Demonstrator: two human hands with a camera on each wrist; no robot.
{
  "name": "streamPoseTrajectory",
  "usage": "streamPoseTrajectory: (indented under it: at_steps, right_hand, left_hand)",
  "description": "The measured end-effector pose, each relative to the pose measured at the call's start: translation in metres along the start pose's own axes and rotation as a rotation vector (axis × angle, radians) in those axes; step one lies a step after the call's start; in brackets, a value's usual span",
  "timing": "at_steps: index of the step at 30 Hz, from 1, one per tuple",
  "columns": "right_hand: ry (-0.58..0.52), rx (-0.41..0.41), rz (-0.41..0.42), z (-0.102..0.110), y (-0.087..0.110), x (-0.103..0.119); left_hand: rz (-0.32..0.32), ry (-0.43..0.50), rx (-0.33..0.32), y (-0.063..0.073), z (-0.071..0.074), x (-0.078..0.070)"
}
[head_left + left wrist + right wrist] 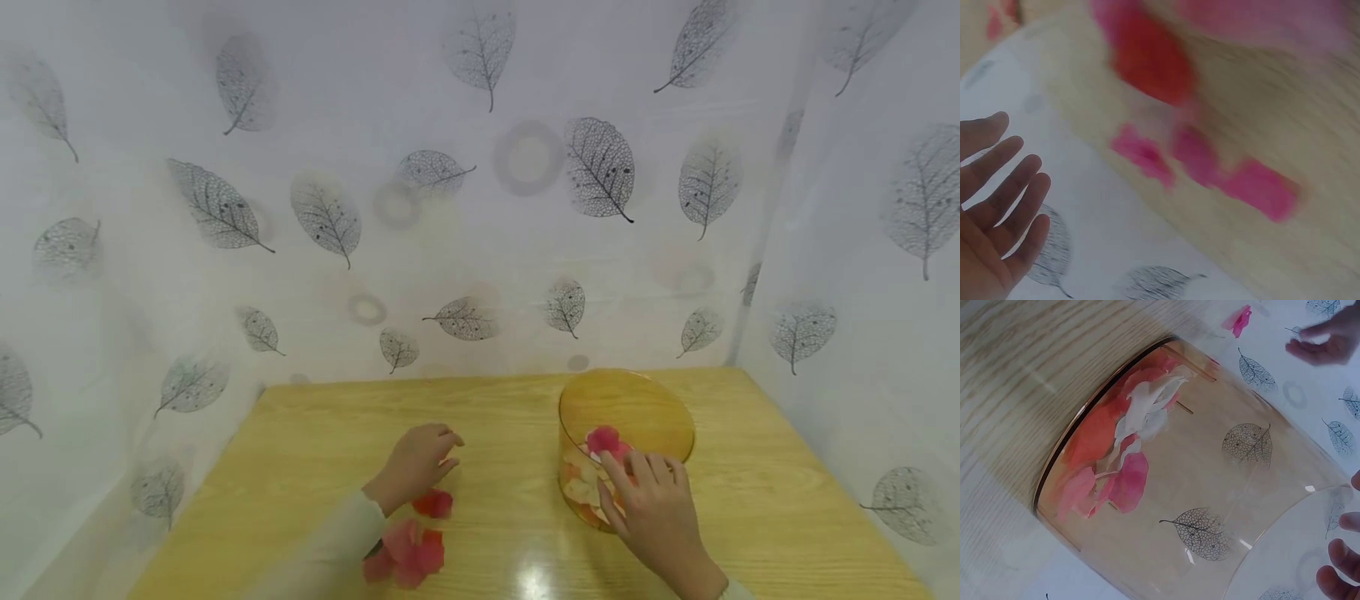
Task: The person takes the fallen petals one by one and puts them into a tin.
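Observation:
A see-through amber bin [627,408] stands upright at the right side of the table. Inside, white, pink and orange petals [1138,419] lie heaped on its bottom. My right hand [651,504] is at the near side of the bin's rim, fingers spread and bent a little; its fingertips [1335,575] show nothing between them. Over the table, left of the bin, my left hand [418,465] has its fingers loosely extended, the palm bare in the left wrist view. Close below it lie a red petal [433,503] and several pink petals [408,554], partly hidden by the sleeve.
The wood-grain table [495,450] runs back to a white curtain [480,250] printed with grey leaves, which also closes off both sides. Light glares off the table near its front, between the two hands.

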State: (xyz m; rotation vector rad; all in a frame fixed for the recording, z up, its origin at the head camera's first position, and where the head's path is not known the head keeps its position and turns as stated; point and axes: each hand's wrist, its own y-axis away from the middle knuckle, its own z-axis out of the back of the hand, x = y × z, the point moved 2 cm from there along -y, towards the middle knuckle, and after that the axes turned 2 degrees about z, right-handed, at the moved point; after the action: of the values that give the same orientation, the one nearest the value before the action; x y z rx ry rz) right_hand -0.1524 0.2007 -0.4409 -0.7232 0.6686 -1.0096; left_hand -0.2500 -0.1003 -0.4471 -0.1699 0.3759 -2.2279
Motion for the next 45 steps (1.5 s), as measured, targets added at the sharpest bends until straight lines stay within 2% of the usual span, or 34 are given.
streamPoseTrajectory:
  at_steps: [5,11,16,21,25,29,37,45]
  right_hand:
    - [-0.021,-0.048,0.018,0.002,-0.004,0.000]
    - [-0.010,-0.021,0.006,0.001,-0.002,-0.001]
    - [-0.013,0.004,-0.005,0.000,0.000,0.000]
    - [-0.023,-0.017,-0.004,0.000,0.000,0.000]
    - [-0.027,-0.015,-0.004,0.000,0.000,0.000]
    - [-0.017,-0.012,-0.003,-0.001,0.000,-0.001]
    - [-0.019,0.002,-0.007,-0.001,-0.001,-0.002]
    - [-0.009,0.007,0.001,-0.002,0.000,-0.001]
  left_hand:
    - [0.056,0.001,0.045,0.017,-0.008,0.035]
    - [0.173,0.012,0.151,0.020,-0.018,0.059]
    - [0.236,0.029,0.227,0.011,-0.028,0.066]
    - [0.217,-0.034,0.294,-0.004,-0.041,0.066]
    - [0.213,-0.042,0.328,-0.013,-0.049,0.066]
    - [0.218,-0.019,0.321,-0.017,-0.052,0.064]
    - [0.203,-0.008,0.244,-0.020,-0.057,0.068]
    - [0.213,-0.015,0.231,-0.021,-0.061,0.067]
